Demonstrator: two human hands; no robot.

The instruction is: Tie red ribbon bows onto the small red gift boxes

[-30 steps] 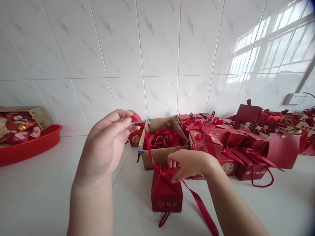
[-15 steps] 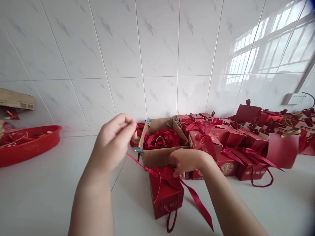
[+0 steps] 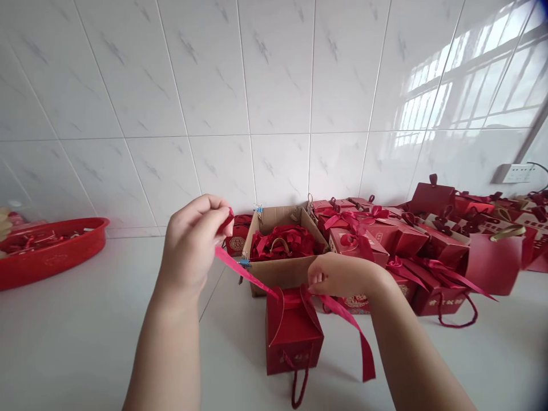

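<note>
A small red gift box with a cord handle stands on the white surface in front of me. A red ribbon runs through its top flaps. My left hand, raised left of the box, is closed and pinches one ribbon end, pulling it taut up and to the left. Just above the box's right top flap, my right hand is closed on the ribbon, whose other end hangs down to the right.
An open cardboard box full of red ribbons stands behind the gift box. Many finished red gift boxes crowd the right side along the tiled wall. A red tray sits at the far left. A wall socket is far right.
The ribbon has been drawn tighter through the box top; my right hand rose slightly with its end. The box shifted upright. The cardboard carton on the red tray is gone from view.
</note>
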